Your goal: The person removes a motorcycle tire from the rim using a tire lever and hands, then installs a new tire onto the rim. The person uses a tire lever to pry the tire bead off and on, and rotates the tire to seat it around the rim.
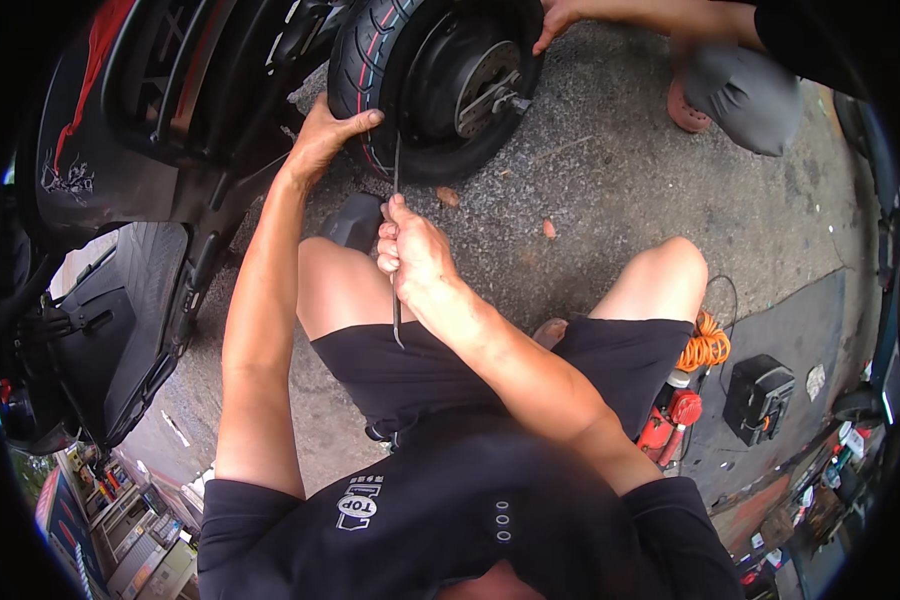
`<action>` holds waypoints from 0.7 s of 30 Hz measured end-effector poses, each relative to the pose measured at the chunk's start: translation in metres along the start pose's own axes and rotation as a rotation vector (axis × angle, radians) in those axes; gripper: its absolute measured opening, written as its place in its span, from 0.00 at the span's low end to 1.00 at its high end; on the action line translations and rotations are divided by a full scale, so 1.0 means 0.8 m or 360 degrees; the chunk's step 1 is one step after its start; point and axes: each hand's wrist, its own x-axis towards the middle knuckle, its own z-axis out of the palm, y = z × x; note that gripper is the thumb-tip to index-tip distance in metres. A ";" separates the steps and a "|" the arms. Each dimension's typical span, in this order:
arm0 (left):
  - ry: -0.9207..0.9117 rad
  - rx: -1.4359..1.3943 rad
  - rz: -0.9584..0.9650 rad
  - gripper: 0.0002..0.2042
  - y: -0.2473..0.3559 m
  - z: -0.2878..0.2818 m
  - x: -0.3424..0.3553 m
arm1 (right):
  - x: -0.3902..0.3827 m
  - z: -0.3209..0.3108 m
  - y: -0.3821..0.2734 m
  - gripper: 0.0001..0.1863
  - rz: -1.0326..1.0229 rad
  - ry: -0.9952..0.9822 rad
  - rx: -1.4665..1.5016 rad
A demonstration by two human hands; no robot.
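A black scooter tyre point(368, 70) with red and pale blue tread stripes is on a dark wheel point(435, 75) with a brake disc point(485, 88), at the top middle. My left hand point(322, 138) grips the tyre's lower left side, thumb across the tread. Closed around a long thin metal tyre lever point(397, 300) is my right hand point(415, 245). The lever's upper end reaches the tyre's edge beside the rim; its bent lower end points toward my lap. Whether the tip is under the bead, I cannot tell. Another person's hand point(558, 22) touches the tyre's far right side.
A dark scooter point(120, 190) stands close on my left. The other person's leg and reddish shoe point(687, 108) are at the upper right. By my right knee lie an orange coiled hose point(705, 345), a red tool point(670, 425) and a black case point(760, 398). Clutter lines the right edge.
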 end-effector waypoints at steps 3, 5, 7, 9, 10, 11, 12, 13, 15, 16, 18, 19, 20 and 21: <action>-0.0007 -0.0162 0.0065 0.49 -0.037 0.001 -0.014 | 0.000 0.005 -0.002 0.14 -0.0012 0.0023 -0.0035; 0.0039 -0.0234 0.0125 0.48 -0.029 0.013 -0.010 | -0.003 0.004 -0.005 0.14 -0.0045 0.0051 -0.0064; 0.0065 -0.0282 0.0115 0.48 -0.022 0.022 -0.008 | -0.004 0.004 -0.009 0.14 -0.0035 0.0041 -0.0025; 0.0099 -0.0214 0.0108 0.49 -0.022 0.026 -0.006 | -0.005 0.007 -0.007 0.14 -0.0047 0.0036 -0.0002; 0.0127 -0.0270 0.0124 0.48 -0.028 0.030 -0.006 | -0.005 0.007 -0.003 0.14 -0.0065 0.0044 -0.0002; 0.0156 -0.0326 0.0139 0.48 -0.034 0.035 -0.007 | -0.005 0.008 0.001 0.14 -0.0083 0.0053 -0.0003; 0.0185 -0.0381 0.0153 0.47 -0.040 0.038 -0.007 | -0.005 0.010 0.007 0.15 -0.0112 0.0068 -0.0031; 0.0152 -0.0355 0.0196 0.47 -0.042 0.038 -0.007 | -0.005 0.011 0.010 0.15 -0.0133 0.0071 -0.0027; 0.0086 -0.0304 0.0283 0.46 -0.046 0.036 -0.005 | -0.004 0.009 0.015 0.15 -0.0173 0.0075 -0.0017; 0.0075 -0.0293 0.0349 0.46 -0.042 0.039 -0.003 | -0.004 0.010 0.016 0.16 -0.0202 0.0078 -0.0025; 0.0196 -0.0134 0.0276 0.47 -0.037 0.049 -0.005 | -0.005 0.010 0.019 0.16 -0.0229 0.0096 -0.0047; 0.0255 -0.0061 0.0241 0.48 -0.034 0.051 -0.006 | -0.006 0.010 0.020 0.16 -0.0248 0.0108 -0.0059; 0.0282 -0.0132 0.0309 0.47 -0.040 0.053 -0.002 | -0.007 0.009 0.021 0.16 -0.0234 0.0101 -0.0074; 0.0288 -0.0130 0.0304 0.47 -0.043 0.053 -0.002 | -0.007 0.009 0.021 0.16 -0.0256 0.0102 -0.0121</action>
